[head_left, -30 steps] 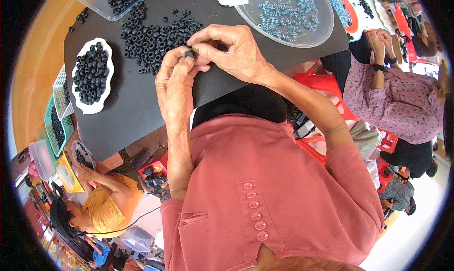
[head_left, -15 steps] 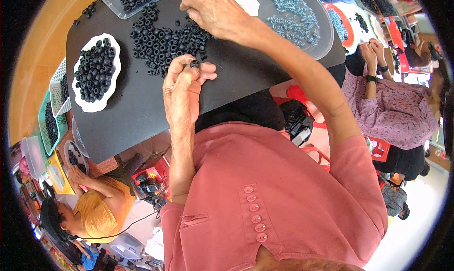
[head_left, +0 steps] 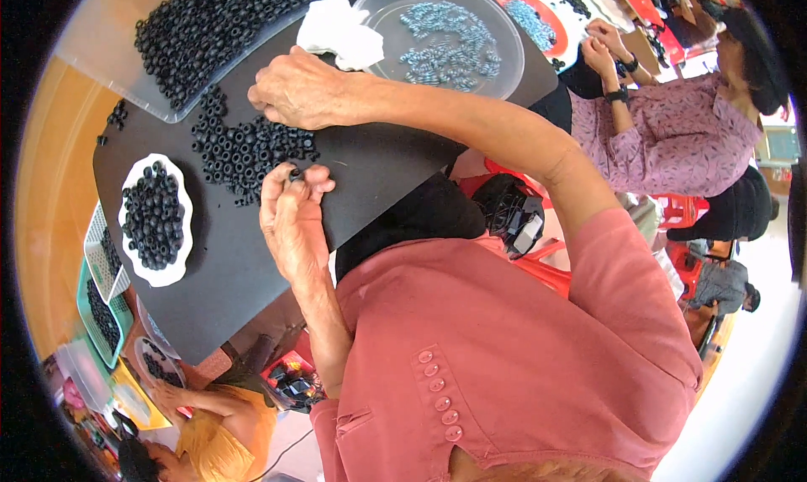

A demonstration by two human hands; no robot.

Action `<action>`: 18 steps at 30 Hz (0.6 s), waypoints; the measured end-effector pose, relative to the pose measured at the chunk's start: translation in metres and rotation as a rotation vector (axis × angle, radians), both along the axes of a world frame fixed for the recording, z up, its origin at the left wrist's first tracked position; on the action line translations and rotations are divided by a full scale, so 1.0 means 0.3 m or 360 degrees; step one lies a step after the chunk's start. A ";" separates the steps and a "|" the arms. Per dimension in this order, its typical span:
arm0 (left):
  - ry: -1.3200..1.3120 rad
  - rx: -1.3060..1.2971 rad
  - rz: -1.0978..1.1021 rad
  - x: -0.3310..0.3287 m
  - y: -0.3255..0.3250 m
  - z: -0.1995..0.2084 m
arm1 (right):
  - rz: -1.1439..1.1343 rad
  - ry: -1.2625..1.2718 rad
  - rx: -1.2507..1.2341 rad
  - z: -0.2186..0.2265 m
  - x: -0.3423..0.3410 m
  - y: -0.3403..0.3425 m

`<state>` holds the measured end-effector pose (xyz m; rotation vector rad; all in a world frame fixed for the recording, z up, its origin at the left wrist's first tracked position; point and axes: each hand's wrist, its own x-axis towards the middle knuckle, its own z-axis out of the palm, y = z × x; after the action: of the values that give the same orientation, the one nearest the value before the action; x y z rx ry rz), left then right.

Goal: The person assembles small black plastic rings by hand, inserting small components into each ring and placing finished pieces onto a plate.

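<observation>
My left hand is closed, with a small black ring-shaped part pinched at the tips of its thumb and forefinger. It hovers at the near side of a loose pile of the same black parts on the dark tabletop. Over the far side of that pile is my right hand, its fingers curled downward and pressed together. Whatever those fingertips hold, if anything, is hidden. To the left, a white scalloped dish carries many more black parts.
A clear bin full of black parts stands at the far left. Beyond my right arm lie a crumpled white cloth and a round clear tray of bluish coil springs. Baskets stand at left. Co-workers sit left and right.
The view has shifted, bringing more of the clear bin into sight. My right hand has come nearer the black pile and my left hand. The left hand still pinches the ring-shaped part.
</observation>
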<state>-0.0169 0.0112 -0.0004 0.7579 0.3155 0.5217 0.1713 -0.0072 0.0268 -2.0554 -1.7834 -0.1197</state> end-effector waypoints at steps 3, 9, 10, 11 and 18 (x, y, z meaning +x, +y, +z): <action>-0.0030 0.0021 -0.0035 0.011 -0.002 -0.002 | -0.0090 0.0102 0.0235 0.041 0.021 -0.086; -0.0036 0.0089 -0.0028 0.002 0.007 -0.005 | -0.0372 0.0134 0.0476 0.052 0.180 -0.382; -0.0033 0.0094 -0.0042 0.004 0.008 -0.005 | -0.0386 0.0136 0.0482 0.039 0.224 -0.427; -0.0018 0.0123 -0.0037 0.001 0.010 -0.006 | -0.0453 0.0047 0.0411 0.021 0.267 -0.466; -0.0022 0.0203 -0.0060 0.015 0.007 -0.007 | -0.0495 0.0042 -0.0029 -0.041 0.360 -0.533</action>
<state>-0.0125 0.0133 -0.0025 0.8816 0.2561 0.5147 0.2792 -0.1672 0.0144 -2.3226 -1.4429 -0.1652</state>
